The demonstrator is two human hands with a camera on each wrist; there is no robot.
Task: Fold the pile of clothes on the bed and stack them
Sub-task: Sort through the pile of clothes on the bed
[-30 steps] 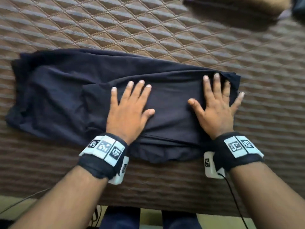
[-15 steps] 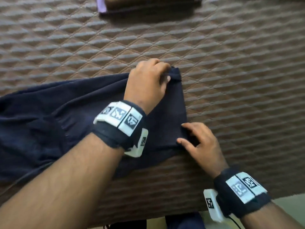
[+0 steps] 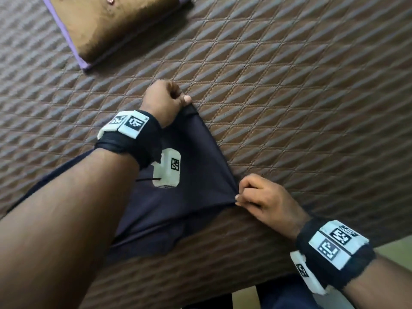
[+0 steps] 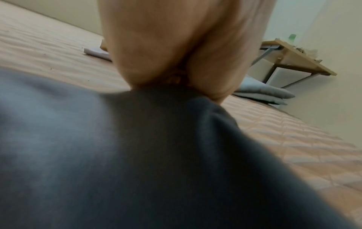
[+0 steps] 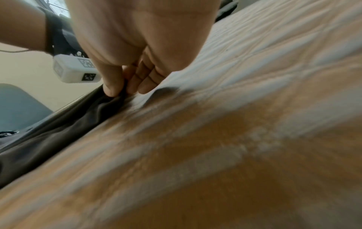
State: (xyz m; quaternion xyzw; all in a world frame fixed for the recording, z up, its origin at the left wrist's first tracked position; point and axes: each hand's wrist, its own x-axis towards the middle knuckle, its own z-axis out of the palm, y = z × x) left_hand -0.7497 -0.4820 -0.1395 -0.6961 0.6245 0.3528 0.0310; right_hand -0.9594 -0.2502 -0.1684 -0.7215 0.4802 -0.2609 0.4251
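At centre frame, the left hand [image 3: 163,101] is gripping the far corner of the dark navy soft-fabric garment [image 3: 191,197] on the brown quilted bedspread [image 3: 289,85], while the right hand [image 3: 265,199] is pinching the near corner. The hidden layers may be slipping loose, skewing the fold.

Garment [image 3: 196,188] spread on the bed [image 3: 289,97], near the front edge, running off to the left under the left forearm. Left hand [image 3: 163,101] at the far corner of the cloth's right end, fingers curled round it; right hand [image 3: 265,197] at the near corner of that same end, pinching it just beside the bed's edge. The two hands sit apart, left one behind, right one in front and further right. Folded stack [image 3: 111,25] lies well behind the garment, to the back left, on the bed. Past the bed, a table [image 4: 293,60] against the wall.
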